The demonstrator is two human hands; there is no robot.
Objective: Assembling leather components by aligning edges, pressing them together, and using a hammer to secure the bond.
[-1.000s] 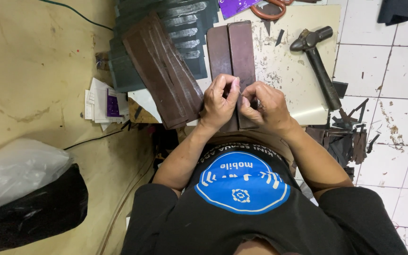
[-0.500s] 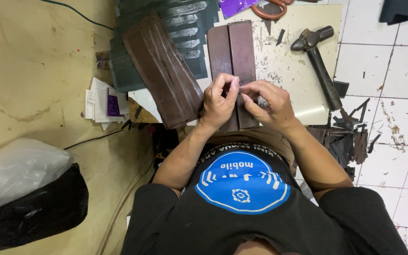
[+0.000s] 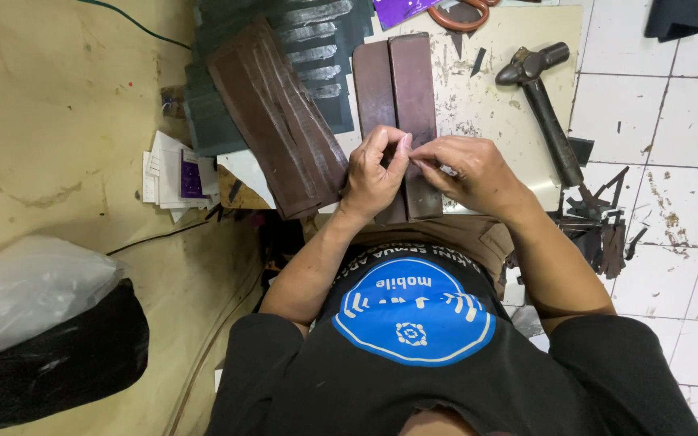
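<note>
Two long dark brown leather strips [image 3: 397, 89] lie side by side on a stained cream work board [image 3: 494, 105]. My left hand [image 3: 375, 173] presses on their near end, its fingertips pinched at the seam between the strips. From the right, my right hand [image 3: 468, 171] meets it, fingers closed around a small thin tool whose tip touches the left fingertips. The strips' near end is hidden under both hands.
A wider brown leather piece [image 3: 280, 121] leans left of the strips over dark green pieces [image 3: 317, 40]. A hammer [image 3: 544, 101] lies right of the board, with dark leather scraps [image 3: 603, 230] below it. Orange-handled scissors [image 3: 458, 14] are at the top. Papers [image 3: 175, 173] and a plastic-covered black bundle [image 3: 42, 339] sit at the left.
My hands have drawn closer together over the strips, fingertips now meeting at the seam. The leather pieces and the hammer stay put.
</note>
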